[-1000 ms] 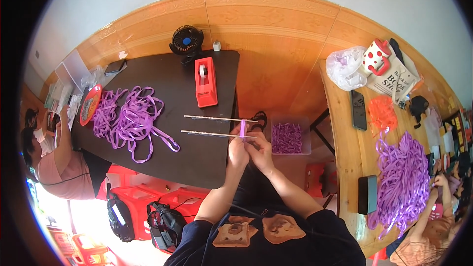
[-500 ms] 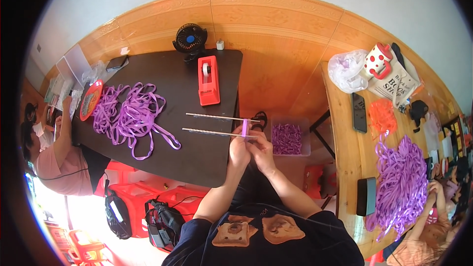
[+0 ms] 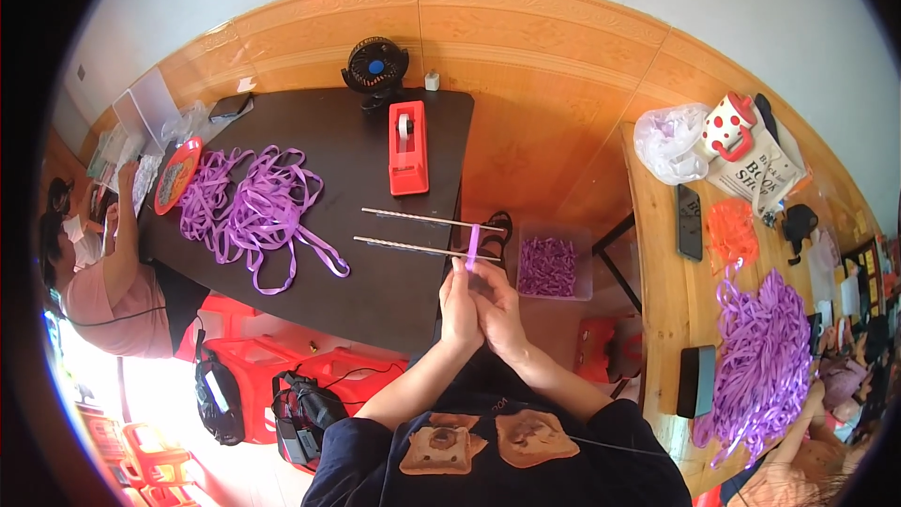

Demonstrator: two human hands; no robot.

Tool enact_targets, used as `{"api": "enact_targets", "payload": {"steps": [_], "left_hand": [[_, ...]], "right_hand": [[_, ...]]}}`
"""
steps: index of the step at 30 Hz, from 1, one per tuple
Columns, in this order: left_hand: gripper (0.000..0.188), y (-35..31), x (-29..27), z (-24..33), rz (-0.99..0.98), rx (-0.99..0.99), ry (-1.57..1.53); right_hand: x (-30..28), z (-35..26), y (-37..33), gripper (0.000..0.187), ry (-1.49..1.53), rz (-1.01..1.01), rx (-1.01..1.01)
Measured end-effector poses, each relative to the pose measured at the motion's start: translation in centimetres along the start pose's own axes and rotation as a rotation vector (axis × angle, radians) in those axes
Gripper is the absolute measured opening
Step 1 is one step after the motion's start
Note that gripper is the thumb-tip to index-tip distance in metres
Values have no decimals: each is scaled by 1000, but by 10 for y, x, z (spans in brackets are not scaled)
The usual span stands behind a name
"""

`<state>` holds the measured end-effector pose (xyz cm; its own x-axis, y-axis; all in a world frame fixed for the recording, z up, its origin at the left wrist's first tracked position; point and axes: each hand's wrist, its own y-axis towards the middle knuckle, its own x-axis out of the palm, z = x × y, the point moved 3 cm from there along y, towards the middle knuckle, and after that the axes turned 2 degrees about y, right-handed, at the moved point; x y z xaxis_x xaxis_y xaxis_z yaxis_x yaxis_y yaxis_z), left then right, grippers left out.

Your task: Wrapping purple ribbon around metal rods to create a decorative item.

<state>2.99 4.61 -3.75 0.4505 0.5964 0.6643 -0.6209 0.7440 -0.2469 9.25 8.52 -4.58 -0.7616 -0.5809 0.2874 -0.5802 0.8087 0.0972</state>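
A short purple ribbon (image 3: 473, 246) is looped over two thin metal rods (image 3: 413, 218) that stick out past the right edge of the dark table. Just below the lower rod, my left hand (image 3: 460, 310) pinches the ribbon's near end, thumb upward. Pressed against it, my right hand (image 3: 498, 308) has its fingers closed at the same end of the ribbon. Where the fingers meet, the ribbon's tip is hidden. On the dark table (image 3: 375, 296) lies a loose heap of purple ribbon (image 3: 267, 202).
A red tape dispenser (image 3: 408, 178), a black fan (image 3: 374, 66) and a red plate (image 3: 178, 176) stand on the dark table. A tub of ribbon pieces (image 3: 549, 268) sits beyond my hands. The wooden table (image 3: 662, 347) holds more ribbon (image 3: 762, 357). People sit at both sides.
My hands have drawn together just below the lower rod, and the right fingers have come down off the ribbon's upper part. The whole view has shifted slightly.
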Motion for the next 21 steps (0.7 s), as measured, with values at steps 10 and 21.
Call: {"api": "enact_targets", "payload": {"steps": [10,21], "left_hand": [[36,11,-5,14,18,-212,10],[35,-1,10,34,-3,-263,35]], "right_hand": [[6,-8,-3,43,112,-23,133],[7,-20,-15,43,-151,10,-47]]}}
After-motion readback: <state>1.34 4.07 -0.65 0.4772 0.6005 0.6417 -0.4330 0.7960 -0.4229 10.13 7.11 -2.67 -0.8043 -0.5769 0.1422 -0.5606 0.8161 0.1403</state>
